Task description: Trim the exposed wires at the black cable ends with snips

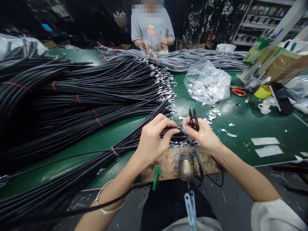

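Note:
My left hand (155,136) is closed in a pinch around the end of a black cable (177,129), above the board's far edge. Just right of it, my right hand (203,134) has a pair of dark snips (193,120) in its grip, the blades pointing away from me. Its thumb and forefinger meet at the cable's tip, where thin light-blue and reddish wires show; exactly what they pinch is partly hidden. A loose bundle of black cables (130,138) passes under and beside my left hand, tied with a pink band (114,150).
A wooden board (154,166) carries a round metal device (186,165) and a green clamp handle (157,178). Large black cable bundles (96,83) fill the left. A plastic bag (208,81) of scraps and orange-handled scissors (238,91) lie right. Opposite, a person (152,29) handles grey cables (187,59).

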`<state>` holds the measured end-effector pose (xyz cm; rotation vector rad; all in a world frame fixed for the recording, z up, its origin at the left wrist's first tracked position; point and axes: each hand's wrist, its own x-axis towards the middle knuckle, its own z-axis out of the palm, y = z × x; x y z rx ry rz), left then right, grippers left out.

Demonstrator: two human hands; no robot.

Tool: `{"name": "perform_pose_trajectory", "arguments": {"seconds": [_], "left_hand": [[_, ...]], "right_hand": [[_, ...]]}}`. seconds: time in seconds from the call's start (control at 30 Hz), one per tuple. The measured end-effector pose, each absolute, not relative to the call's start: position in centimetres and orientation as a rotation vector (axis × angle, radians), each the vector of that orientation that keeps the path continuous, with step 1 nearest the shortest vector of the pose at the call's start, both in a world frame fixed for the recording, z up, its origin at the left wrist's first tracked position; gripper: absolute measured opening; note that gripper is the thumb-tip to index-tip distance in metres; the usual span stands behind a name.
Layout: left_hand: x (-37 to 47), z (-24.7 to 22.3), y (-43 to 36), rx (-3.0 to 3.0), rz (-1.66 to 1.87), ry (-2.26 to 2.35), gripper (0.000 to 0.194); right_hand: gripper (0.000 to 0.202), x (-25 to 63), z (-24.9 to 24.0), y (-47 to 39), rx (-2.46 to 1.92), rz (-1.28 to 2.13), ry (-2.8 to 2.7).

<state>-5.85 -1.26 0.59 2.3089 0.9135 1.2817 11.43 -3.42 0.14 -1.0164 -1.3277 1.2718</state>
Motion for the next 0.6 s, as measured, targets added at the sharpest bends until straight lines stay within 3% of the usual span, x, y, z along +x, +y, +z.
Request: {"name": "perform_pose_trajectory", "arguments": {"seconds": [0.13, 0.23, 0.33, 0.5, 0.6], "left_hand": [[-5.5, 0.6, -1.4, 2.244, 1.160, 0.952, 0.022], [-5.6, 1.1, -1.4, 2.106, 0.941, 0.890, 0.035], [-5.7, 1.5, -1.3, 1.986, 0.833, 0.864, 0.041], [-6.0, 1.5, -1.0, 1.874, 0.833, 0.827, 0.044], [-5.9, 1.3, -1.0, 1.848, 0.872, 0.858, 0.046]], "right_hand": [[0.026, 11.5, 0.4, -3.7, -0.900, 1.286, -1.432], [0.011, 11.7, 1.0, -4.0, -0.914, 0.880, -1.717], [0.012, 12.5, 1.2, -3.6, -1.042, 0.681, -1.705], [0.013, 14.1, 1.0, -2.5, -1.099, 0.557, -1.192], [0.025, 13.2, 1.5, -3.1, -1.083, 0.704, -1.500]]}}
